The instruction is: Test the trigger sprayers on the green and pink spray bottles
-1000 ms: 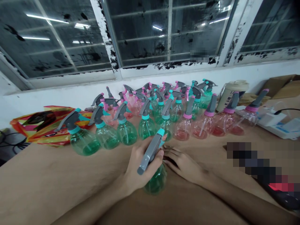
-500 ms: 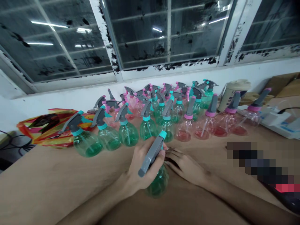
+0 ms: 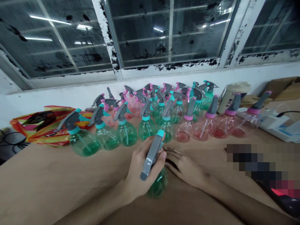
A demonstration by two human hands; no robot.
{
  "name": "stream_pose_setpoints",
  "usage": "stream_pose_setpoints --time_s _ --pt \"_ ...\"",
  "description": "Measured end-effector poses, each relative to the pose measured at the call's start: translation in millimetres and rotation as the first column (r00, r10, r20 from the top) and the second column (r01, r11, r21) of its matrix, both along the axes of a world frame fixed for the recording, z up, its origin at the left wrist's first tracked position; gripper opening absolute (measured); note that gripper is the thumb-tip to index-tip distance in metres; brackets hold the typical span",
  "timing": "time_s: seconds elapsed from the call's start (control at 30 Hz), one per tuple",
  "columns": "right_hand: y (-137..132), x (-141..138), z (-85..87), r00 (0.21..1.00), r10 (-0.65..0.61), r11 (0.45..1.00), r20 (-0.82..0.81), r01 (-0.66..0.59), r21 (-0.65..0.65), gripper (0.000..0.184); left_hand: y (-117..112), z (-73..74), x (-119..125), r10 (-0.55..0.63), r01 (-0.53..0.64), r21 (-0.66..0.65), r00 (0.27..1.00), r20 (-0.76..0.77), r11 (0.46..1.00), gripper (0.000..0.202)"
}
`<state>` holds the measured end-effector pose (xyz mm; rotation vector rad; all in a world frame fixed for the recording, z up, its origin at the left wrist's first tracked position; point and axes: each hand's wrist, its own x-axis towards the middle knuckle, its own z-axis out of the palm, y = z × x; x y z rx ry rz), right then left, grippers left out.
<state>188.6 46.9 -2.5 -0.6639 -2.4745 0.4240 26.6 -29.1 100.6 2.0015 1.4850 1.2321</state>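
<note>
Before me a green spray bottle [image 3: 159,185] with a grey trigger head and turquoise nozzle stands on the wooden table. My left hand [image 3: 140,164] is closed around its neck and head, thumb on the near side. On the bottle's right side lies my right hand [image 3: 183,166], fingers stretched out and low over the tabletop. Its fingertips come close to the neck and the left thumb; whether they touch the bottle I cannot tell. Behind both hands runs a row of spray bottles, green ones [image 3: 127,135] on the left and pink ones [image 3: 184,132] on the right.
More spray bottles [image 3: 161,107] crowd behind the row, against the wall. A red and yellow plastic bag [image 3: 50,125] lies at left. At right are a beige cylindrical container [image 3: 234,93], cardboard [image 3: 284,90], a white power strip [image 3: 281,123] and a blurred-out dark object [image 3: 260,167].
The held bottle's head has tipped slightly, its nozzle shifting a little left, within my left hand. My right hand stays nearly still. The view has shifted slightly.
</note>
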Motion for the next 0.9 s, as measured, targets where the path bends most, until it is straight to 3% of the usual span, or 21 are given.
stream_pose_setpoints --time_s 0.13,0.3,0.43,0.57,0.77,0.9 --pt "0.3 0.0 -0.8 1.0 0.005 1.0 0.014 -0.005 0.002 0.035 0.4 -0.9 0.2 -0.009 0.009 0.004 1.0 0.013 1.0 0.013" --pt "0.2 -0.1 -0.7 1.0 0.007 1.0 0.012 -0.007 -0.001 0.034 0.4 2.8 -2.6 -0.08 0.08 -0.014 0.997 0.011 0.997 0.024" --pt "-0.1 0.2 0.7 1.0 0.006 1.0 0.006 -0.006 -0.01 0.033 2.2 6.9 -4.7 -0.134 0.136 0.034 0.99 -0.048 0.99 0.017" --pt "0.2 0.3 0.4 1.0 0.014 1.0 0.017 -0.014 -0.004 0.034 3.0 9.2 -5.0 -0.109 0.12 0.081 0.986 -0.125 0.989 0.014" --pt "0.8 0.5 -1.2 1.0 0.011 1.0 0.024 -0.01 -0.011 0.033 -0.4 6.5 -1.4 -0.078 0.084 0.072 0.994 -0.081 0.994 0.021" --pt "0.9 0.9 -0.7 1.0 0.011 1.0 0.025 -0.011 -0.011 0.033 -1.0 2.9 0.7 -0.029 0.035 0.071 0.996 -0.083 0.997 0.014"
